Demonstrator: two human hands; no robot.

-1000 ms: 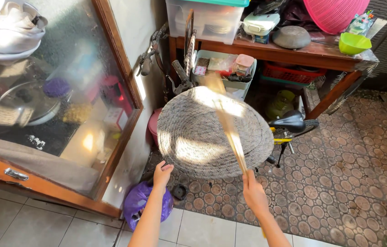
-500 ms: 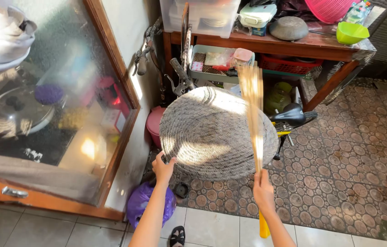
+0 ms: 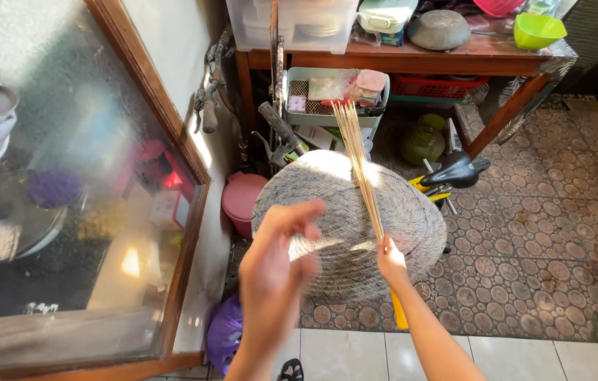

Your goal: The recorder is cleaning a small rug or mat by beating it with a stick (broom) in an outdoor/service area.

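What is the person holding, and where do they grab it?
The right hand holds a stick broom near its lower end. The blurred left hand is in front of the woven tray; its grip cannot be told.

**Cluttered corner by the glass cabinet**

Floor: pale square tiles (image 3: 355,353) near my feet, then brown paving patterned with round pebble shapes (image 3: 525,233) further out, sunlit in patches. Left side taken up by a wood-framed glass cabinet (image 3: 172,141), its pane hazy, with dishes dimly visible behind it. Beyond it, a plain light wall (image 3: 172,35). At the back, a wooden table (image 3: 419,63) with slanted braces, carrying a clear plastic box (image 3: 292,25), a grey bowl (image 3: 439,29) and a green bowl (image 3: 537,29). Pink bin (image 3: 241,201) against the wall.
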